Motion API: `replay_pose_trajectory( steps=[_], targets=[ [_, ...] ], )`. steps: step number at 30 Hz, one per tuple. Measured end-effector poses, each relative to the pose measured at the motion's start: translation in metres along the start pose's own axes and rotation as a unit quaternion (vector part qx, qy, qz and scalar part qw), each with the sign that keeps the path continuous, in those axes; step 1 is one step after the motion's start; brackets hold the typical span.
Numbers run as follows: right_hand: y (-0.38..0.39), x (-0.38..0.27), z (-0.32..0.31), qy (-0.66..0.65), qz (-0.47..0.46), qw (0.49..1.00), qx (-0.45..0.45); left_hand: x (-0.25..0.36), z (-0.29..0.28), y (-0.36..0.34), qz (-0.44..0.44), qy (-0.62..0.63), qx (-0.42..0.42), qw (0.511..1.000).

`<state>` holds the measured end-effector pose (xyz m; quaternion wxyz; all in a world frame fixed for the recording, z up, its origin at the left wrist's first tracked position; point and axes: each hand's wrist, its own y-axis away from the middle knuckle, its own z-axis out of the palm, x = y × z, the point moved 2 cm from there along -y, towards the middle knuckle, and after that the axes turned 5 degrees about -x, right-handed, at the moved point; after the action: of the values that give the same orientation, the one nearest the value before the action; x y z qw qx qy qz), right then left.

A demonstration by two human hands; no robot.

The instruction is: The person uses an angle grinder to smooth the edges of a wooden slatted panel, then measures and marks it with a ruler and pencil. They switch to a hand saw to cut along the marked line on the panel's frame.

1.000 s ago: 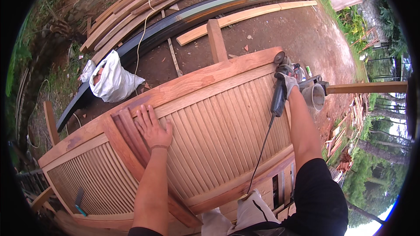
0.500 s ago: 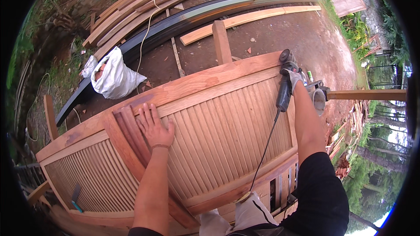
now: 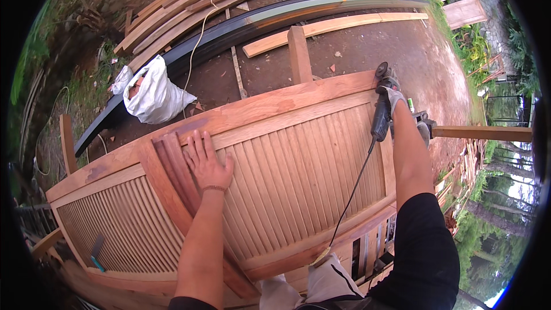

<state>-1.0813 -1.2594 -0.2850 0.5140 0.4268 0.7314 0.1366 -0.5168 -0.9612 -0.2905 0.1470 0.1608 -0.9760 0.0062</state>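
Note:
A wooden louvered shutter panel (image 3: 252, 109) lies before me, its slats framed by broad reddish rails. Flat on it, fingers stretched, rests my left hand (image 3: 208, 163), beside the dark middle rail (image 3: 172, 158). At the panel's far right corner my right hand (image 3: 394, 95), in a grey glove, is wrapped round an angle grinder (image 3: 381, 116). The grinder's disc (image 3: 381, 70) is at the end of the far rail; whether it touches the wood I cannot tell. Its black cord (image 3: 357, 186) runs back across the slats toward me.
A tool with a teal handle (image 3: 97, 263) lies on the left slats. Beyond the panel stand a white sack (image 3: 155, 95), long dark beams (image 3: 229, 31) and stacked planks (image 3: 189, 8). Wooden posts (image 3: 299, 57) rise at the panel's edge. At right, a clamp (image 3: 423, 123) sits by a wooden bar (image 3: 482, 132).
The view has shifted slightly, so the scene sits a little lower and to the right. My left hand stays flat on the panel; the grinder remains at the same corner.

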Motion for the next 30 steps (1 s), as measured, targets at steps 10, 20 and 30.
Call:
replay_pose_trajectory(
  steps=[10, 20, 30],
  targets=[
    [0.016, -0.003, 0.007, 0.028, 0.011, 1.000, -0.008, 0.000, 0.000, -0.001, -0.001, 0.008, -0.005, 1.000],
    [0.040, 0.025, -0.001, 0.068, 0.026, 0.997, -0.003, 0.000, 0.003, 0.001, -0.006, 0.029, -0.012, 0.999],
    [0.135, 0.072, 0.002, 0.010, -0.009, 0.999, -0.046, 0.000, 0.002, 0.006, 0.005, 0.053, -0.023, 0.998]
  ],
)
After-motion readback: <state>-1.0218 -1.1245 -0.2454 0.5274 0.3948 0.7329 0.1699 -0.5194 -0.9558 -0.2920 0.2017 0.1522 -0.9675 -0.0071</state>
